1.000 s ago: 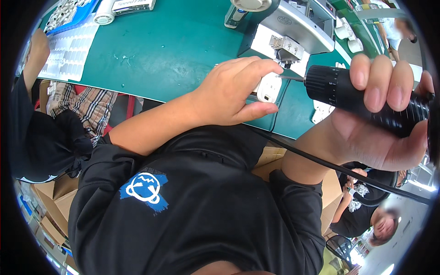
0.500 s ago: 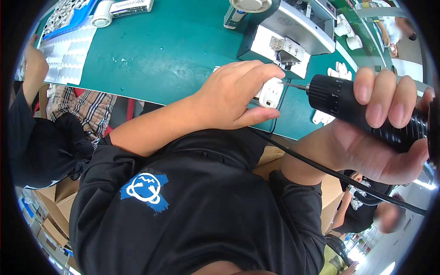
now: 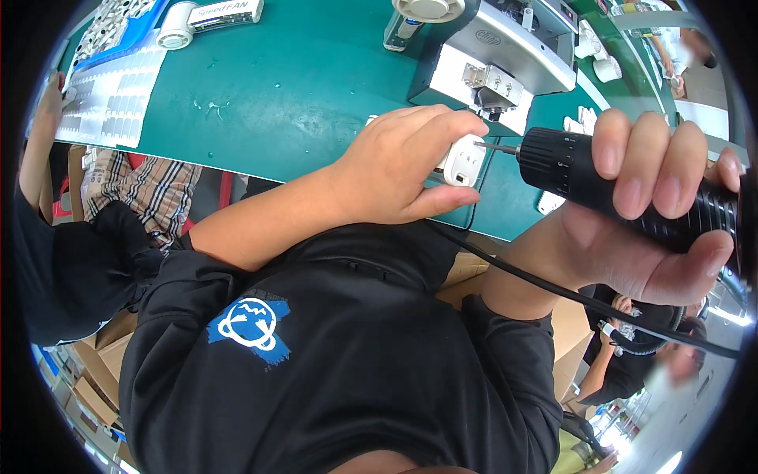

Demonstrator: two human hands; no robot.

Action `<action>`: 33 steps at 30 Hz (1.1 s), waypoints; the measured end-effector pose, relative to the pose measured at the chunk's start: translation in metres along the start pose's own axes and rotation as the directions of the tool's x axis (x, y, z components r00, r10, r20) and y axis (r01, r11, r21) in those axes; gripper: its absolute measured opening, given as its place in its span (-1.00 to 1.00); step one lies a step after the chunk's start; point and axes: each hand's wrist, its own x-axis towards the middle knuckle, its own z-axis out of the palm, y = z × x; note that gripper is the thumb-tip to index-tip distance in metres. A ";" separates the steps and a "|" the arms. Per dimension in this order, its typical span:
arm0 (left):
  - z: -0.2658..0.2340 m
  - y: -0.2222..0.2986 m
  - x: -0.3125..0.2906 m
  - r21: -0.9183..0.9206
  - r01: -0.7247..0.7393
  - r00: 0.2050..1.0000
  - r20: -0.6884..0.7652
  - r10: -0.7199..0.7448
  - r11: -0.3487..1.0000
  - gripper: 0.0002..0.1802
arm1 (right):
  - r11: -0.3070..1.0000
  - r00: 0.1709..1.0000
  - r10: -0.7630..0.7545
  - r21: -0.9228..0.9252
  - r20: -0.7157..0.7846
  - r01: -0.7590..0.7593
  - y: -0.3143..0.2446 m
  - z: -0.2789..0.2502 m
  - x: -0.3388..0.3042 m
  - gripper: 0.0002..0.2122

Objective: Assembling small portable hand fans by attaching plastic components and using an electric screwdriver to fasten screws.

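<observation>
Over the front edge of the green table, my left hand (image 3: 387,166) is closed around a small white plastic casing (image 3: 463,169) with tiny holes and a dark rectangular port in its end. Fingers cover most of its body. My right hand (image 3: 655,197) grips a black electric screwdriver (image 3: 557,162), held level with its tip to the left. The thin metal bit (image 3: 500,148) reaches the upper end face of the casing. Whether a screw sits under the tip is too small to make out. A black cable (image 3: 568,294) runs below my right hand.
A silver-grey machine (image 3: 517,51) stands beyond my hands, with a small fan (image 3: 429,8) beside it. White parts (image 3: 580,122) lie to its right. At the far left are a blue-edged tray (image 3: 118,35), clear plastic sheets (image 3: 110,103) and a co-worker's arm (image 3: 38,146); another handheld fan (image 3: 175,28) lies nearby.
The screwdriver and my right hand have shifted slightly left, bringing the bit further onto the casing's end. My left hand has barely moved. The co-worker's arm at the left has changed position.
</observation>
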 end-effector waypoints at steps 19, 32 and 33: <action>-0.122 -0.043 0.007 0.738 0.061 0.915 0.227 -0.332 0.672 -0.52 | 0.958 0.887 0.070 -0.218 -0.457 -0.188 -0.012 -0.024 -0.016 -0.58; -0.152 -0.115 -0.031 0.756 -0.066 0.974 0.191 -0.123 0.651 -0.76 | 0.911 0.931 0.084 -0.351 -0.355 -0.215 0.009 -0.033 -0.007 -0.46; -0.145 -0.111 -0.026 0.687 -0.039 0.979 0.171 -0.110 0.726 -0.79 | 0.905 0.922 0.064 -0.367 -0.381 -0.215 0.007 -0.033 -0.010 -0.50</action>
